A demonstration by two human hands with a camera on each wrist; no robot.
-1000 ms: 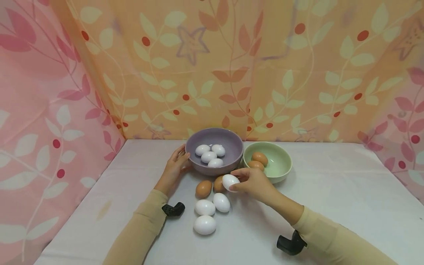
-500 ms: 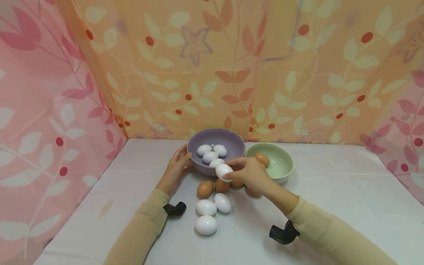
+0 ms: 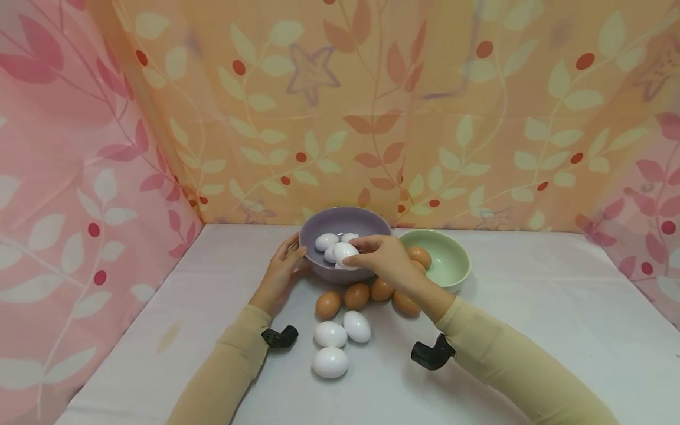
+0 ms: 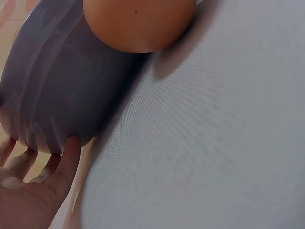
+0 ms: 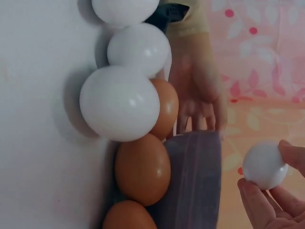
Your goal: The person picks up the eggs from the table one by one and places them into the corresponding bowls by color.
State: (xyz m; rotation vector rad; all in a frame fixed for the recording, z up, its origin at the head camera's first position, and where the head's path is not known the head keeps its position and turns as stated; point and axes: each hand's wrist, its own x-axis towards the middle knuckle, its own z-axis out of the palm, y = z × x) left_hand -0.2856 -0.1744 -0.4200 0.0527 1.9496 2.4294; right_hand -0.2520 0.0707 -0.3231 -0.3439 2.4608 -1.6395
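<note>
My right hand (image 3: 386,258) pinches a white egg (image 3: 344,254) between thumb and fingers, over the front part of the purple bowl (image 3: 372,223). Several white eggs (image 3: 326,241) lie inside that bowl, partly hidden behind the held one. The right wrist view shows the pinched egg (image 5: 263,165) from the side, fingertips (image 5: 248,187) at its edge. My left hand (image 3: 278,268) touches the bowl's left side; in the left wrist view its extended fingers (image 4: 71,155) rest against the outer wall.
A green bowl (image 3: 451,262) holding brown eggs (image 3: 419,256) stands right of the purple one, partly behind my right hand. On the white cloth, several brown eggs (image 3: 356,296) line the purple bowl's front, and three white eggs (image 3: 330,362) lie nearer. Patterned curtains (image 3: 313,118) rise behind.
My right hand has carried the white egg up and left, from above the brown eggs to over the purple bowl. The left hand keeps its place at the bowl.
</note>
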